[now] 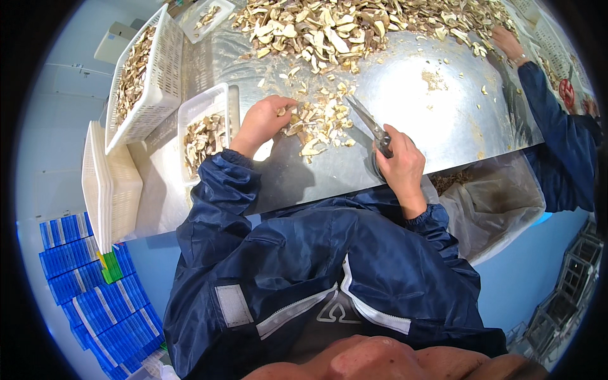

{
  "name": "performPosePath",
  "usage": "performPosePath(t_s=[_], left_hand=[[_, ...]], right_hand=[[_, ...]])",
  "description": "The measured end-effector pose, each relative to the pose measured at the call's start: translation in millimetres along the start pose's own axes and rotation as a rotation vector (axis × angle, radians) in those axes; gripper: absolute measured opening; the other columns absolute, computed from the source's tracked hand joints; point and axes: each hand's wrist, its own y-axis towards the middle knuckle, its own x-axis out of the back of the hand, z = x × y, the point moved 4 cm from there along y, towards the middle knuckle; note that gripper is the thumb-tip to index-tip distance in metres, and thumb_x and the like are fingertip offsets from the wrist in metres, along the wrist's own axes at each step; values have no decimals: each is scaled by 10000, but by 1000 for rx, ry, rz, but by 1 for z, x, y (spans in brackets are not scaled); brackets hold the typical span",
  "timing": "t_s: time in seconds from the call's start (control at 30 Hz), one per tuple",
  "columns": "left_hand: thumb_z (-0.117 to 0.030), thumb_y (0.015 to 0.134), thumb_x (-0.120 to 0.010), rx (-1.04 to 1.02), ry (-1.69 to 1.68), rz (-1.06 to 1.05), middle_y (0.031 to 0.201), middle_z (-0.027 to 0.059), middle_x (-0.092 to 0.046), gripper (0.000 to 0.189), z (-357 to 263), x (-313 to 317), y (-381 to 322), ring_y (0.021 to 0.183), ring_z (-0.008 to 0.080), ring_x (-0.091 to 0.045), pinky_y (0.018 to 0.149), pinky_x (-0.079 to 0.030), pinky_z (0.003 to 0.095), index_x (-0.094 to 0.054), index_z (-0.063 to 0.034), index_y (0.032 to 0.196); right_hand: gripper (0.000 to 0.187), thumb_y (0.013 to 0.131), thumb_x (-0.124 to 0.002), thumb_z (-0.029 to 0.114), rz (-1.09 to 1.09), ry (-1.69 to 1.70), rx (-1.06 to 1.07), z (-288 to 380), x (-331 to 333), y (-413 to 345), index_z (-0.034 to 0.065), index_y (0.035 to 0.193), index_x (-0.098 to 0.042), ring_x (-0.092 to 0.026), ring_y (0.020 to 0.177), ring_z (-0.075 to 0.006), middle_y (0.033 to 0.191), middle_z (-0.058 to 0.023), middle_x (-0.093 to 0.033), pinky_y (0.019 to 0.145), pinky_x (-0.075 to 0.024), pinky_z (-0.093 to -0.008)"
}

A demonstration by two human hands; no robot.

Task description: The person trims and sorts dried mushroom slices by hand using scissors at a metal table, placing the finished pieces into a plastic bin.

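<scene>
On the metal tabletop, a small scatter of dried mushroom slices (327, 118) lies between my two hands. My left hand (263, 121) is at its left edge, fingertips pinched on a small mushroom slice (282, 112) that is partly hidden by the fingers. Black-handled scissors (368, 118) are gripped in my right hand (403, 161). Their blades point up and left toward the scatter and look nearly together. Beyond it rises a large heap of sliced dried mushrooms (332, 35). A white plastic tray (230, 102) with more slices stands left of my left hand.
A white perforated basket (166, 71) of mushrooms and stacked empty baskets (126, 185) stand at left. Another tray (225, 12) sits farther back. A co-worker's hand (508, 45) reaches the heap at right. Below the table edge is a plastic-lined bin (498, 209). Blue crates (109, 308) fill the lower left.
</scene>
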Motion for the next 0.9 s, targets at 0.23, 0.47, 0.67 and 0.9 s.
performPosePath(t_s=[0.23, 0.47, 0.67, 0.9], left_hand=[[-145, 845, -644, 3, 60, 95, 1044, 137, -701, 271, -5, -1, 1, 988, 356, -665, 873, -534, 412, -737, -88, 1093], [-178, 872, -702, 5, 1, 76, 1048, 139, -689, 247, 2, -7, -1, 985, 324, -660, 861, -526, 389, -719, -53, 1084], [-167, 879, -724, 37, -108, -1, 1000, 158, -690, 199, 1, 10, -11, 924, 311, -675, 826, -532, 386, -714, -31, 1024], [-171, 869, -723, 396, 308, -323, 1040, 161, -705, 237, 28, 139, -93, 898, 312, -691, 808, -536, 376, -698, -61, 1078]], right_hand=[[474, 748, -826, 157, 1, -5, -7, 0, 0, -1, 87, 1191, -671, -672, 756, -315, 888, -102, -669, 640, -536, -400], [480, 740, -833, 152, 4, -10, -6, 0, 0, -1, 86, 1188, -675, -677, 769, -316, 911, -105, -678, 648, -538, -396], [484, 741, -833, 146, 9, -3, -1, 0, 0, 1, 81, 1193, -675, -679, 779, -314, 921, -108, -681, 657, -539, -393], [489, 749, -832, 150, 37, -4, -27, 1, -1, -1, 72, 1204, -669, -680, 786, -311, 930, -107, -686, 657, -538, -394]])
